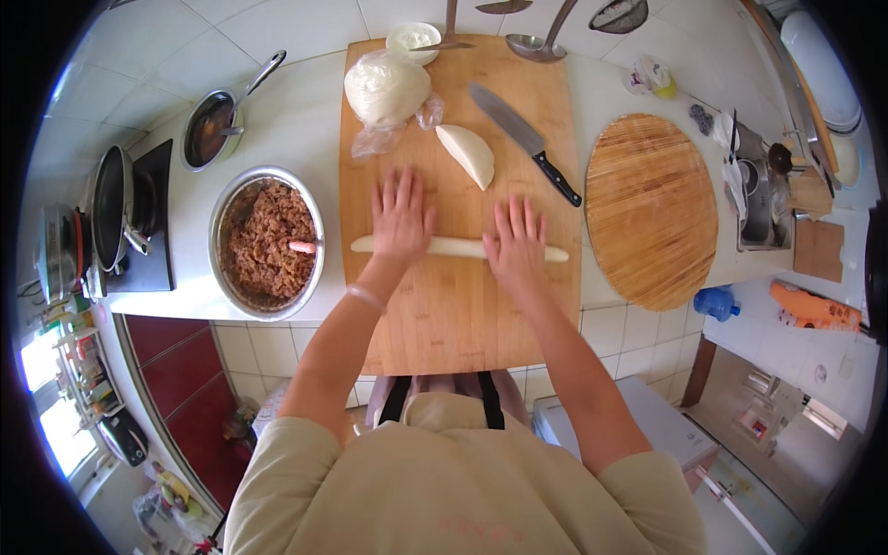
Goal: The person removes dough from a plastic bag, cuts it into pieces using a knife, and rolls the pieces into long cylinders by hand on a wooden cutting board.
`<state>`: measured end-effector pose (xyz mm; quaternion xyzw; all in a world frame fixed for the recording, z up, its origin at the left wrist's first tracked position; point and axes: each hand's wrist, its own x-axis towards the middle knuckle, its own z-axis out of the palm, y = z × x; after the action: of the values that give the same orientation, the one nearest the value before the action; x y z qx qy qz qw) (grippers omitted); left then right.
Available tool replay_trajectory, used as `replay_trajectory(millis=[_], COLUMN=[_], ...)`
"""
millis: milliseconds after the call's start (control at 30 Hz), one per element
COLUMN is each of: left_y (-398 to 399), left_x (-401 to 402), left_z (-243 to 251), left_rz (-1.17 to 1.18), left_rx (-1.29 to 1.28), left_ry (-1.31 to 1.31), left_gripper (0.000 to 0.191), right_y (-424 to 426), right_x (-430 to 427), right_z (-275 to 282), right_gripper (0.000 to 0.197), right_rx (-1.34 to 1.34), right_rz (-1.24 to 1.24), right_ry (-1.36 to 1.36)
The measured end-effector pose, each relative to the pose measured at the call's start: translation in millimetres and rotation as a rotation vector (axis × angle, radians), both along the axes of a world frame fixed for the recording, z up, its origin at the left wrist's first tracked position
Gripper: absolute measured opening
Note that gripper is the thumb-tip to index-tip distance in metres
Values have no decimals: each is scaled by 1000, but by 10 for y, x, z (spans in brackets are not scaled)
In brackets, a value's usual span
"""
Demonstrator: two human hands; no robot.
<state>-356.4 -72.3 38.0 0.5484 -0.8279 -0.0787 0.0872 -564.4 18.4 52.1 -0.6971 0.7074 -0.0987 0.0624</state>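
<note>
A long rope of dough (pixel 454 247) lies crosswise on the wooden cutting board (pixel 451 326). My left hand (pixel 402 215) rests palm down over its left part, fingers stretched forward. Over the right part, my right hand (pixel 517 239) lies flat in the same way, fingers slightly spread. Both rope ends stick out past my hands, while the stretches under my palms are hidden. Ahead of my hands sits a half-moon piece of dough (pixel 468 154). Behind it to the left is a large dough ball (pixel 388 87) wrapped in clear plastic.
A black-handled kitchen knife (pixel 517 128) lies at the board's right. Left of the board stands a metal bowl (pixel 318 260) of minced filling, with a saucepan (pixel 236 142) behind it. A small white bowl (pixel 418 33) holds flour-like powder. At right lies a round slatted board (pixel 652 208).
</note>
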Motion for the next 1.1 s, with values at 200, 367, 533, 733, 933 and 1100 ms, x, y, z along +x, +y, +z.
replay_trajectory(millis=[200,367,533,733,933,1100], left_y=[1628,896,-127,-250,-256,-590], left_x=[730,596,271,83,-353,-400], left_z=[299,175,194,189,219,69], left_rz=[-194,-155,-144,-284,-409,-382], left_rx=[303,180,78,144,94,175], left_ry=[-26,66,172,319,223,105], left_gripper=[72,66,48,37,42,47], right_y=[1602,842,-554,-1683,-1932,-1787], right_x=[113,-154,-490,-16,-35,-440], right_z=[223,71,52,391,109,692], right_gripper=[65,61,57,60,69,58], right_rx=[187,76,-159,235,45,118], right_rz=[12,-33,32,-33,63,119], right_ry=[-95,-74,-3,-330,34,-638])
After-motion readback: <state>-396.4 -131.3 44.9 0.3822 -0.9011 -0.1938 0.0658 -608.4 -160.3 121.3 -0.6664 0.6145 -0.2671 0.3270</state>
